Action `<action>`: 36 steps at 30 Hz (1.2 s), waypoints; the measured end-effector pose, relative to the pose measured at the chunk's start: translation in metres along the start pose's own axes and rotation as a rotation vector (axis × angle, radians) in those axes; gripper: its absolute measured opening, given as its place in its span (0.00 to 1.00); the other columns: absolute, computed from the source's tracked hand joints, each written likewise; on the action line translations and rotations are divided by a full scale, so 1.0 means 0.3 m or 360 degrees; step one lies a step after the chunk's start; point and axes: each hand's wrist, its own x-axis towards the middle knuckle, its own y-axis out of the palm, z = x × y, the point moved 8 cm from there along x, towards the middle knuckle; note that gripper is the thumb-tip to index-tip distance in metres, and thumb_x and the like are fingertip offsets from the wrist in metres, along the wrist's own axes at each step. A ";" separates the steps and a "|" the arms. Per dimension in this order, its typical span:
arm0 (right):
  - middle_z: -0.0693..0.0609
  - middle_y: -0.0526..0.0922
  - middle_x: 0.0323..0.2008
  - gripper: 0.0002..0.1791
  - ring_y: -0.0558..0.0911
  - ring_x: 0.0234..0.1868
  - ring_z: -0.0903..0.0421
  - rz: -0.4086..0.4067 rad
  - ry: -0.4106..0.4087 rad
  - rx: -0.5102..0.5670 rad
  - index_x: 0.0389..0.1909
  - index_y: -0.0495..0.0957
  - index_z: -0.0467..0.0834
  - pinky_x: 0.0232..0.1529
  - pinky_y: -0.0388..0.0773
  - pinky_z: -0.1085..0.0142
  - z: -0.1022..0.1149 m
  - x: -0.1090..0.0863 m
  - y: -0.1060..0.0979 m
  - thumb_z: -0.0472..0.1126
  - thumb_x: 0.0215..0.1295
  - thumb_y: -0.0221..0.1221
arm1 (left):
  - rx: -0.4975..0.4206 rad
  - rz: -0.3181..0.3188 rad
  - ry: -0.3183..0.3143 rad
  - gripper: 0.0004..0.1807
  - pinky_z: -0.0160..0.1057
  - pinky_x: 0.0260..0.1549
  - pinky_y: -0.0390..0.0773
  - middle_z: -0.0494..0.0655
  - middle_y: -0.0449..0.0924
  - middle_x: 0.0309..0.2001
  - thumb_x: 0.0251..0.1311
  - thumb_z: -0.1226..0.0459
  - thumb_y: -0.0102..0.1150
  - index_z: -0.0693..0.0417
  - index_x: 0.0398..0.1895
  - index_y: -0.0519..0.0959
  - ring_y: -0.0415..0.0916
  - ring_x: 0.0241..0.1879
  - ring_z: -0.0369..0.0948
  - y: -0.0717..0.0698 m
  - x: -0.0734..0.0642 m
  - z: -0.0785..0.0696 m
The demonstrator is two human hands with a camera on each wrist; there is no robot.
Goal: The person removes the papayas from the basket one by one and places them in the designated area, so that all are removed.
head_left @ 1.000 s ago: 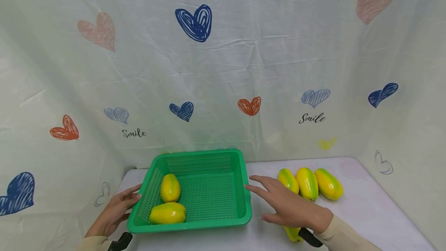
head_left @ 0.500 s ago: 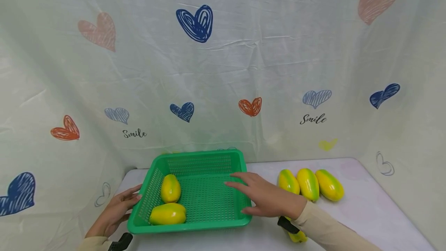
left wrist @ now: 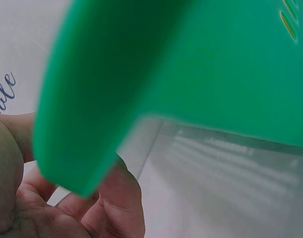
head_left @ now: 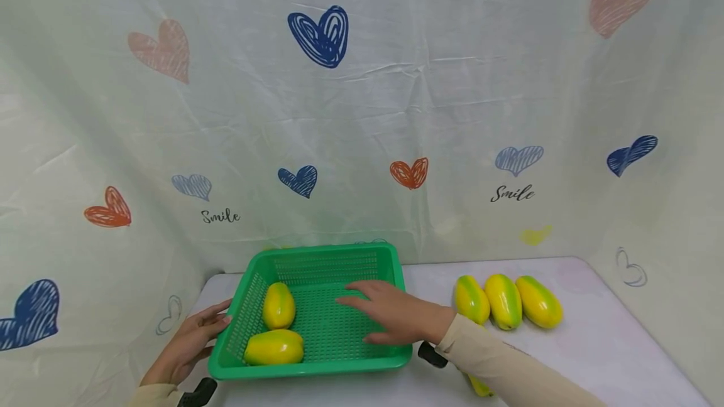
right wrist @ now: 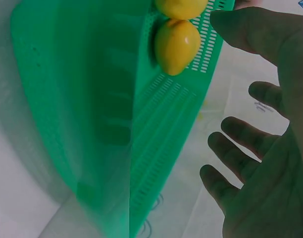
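A pale, creased backdrop [head_left: 362,121] printed with scribbled hearts [head_left: 408,176] rises behind a whitish tabletop [head_left: 602,331] at 6 o'clock, a pink heart [head_left: 164,52] at 10 o'clock and a large blue heart [head_left: 34,313] at 8.

Soft even light, glints on yellow fruit [head_left: 274,347], blurred green rim [left wrist: 87,99]

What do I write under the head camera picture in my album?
Left grip on a green basket with two yellow fruits inside, right grip open above it, more fruits on the white table.
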 end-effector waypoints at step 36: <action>0.56 0.54 0.69 0.46 0.62 0.64 0.56 0.0318 -0.0111 -0.0242 0.71 0.49 0.59 0.61 0.63 0.63 0.060 0.310 0.138 0.53 0.55 0.65 | -0.0013 -0.0033 -0.0006 0.35 0.46 0.36 0.76 0.58 0.71 0.52 0.62 0.55 0.55 0.58 0.69 0.58 0.76 0.39 0.44 0.004 -0.004 0.000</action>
